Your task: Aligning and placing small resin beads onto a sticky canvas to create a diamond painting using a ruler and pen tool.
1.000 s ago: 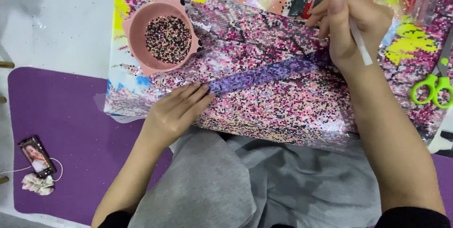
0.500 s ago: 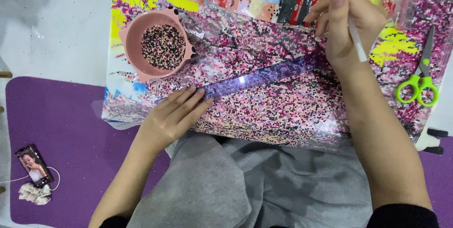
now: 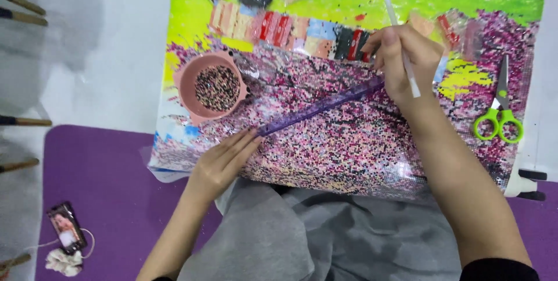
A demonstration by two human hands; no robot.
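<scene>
Since a moment ago, the view has shifted, showing more of the green top edge of the bead picture (image 3: 349,141). Its near edge hangs toward the person's lap. Left hand (image 3: 224,162) lies open and flat near that edge, fingertips touching a purple ruler (image 3: 319,106). Right hand (image 3: 404,60) grips a white pen (image 3: 401,43) at the ruler's far end. A pink bowl (image 3: 186,92) of beads sits near the left edge, green scissors (image 3: 499,121) near the right.

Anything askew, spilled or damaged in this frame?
Nothing looks spilled or damaged. The beads stay inside the pink round bowl, and the purple translucent ruler lies slanted across the bead-art canvas, apparently on purpose, with both hands at its ends.
</scene>
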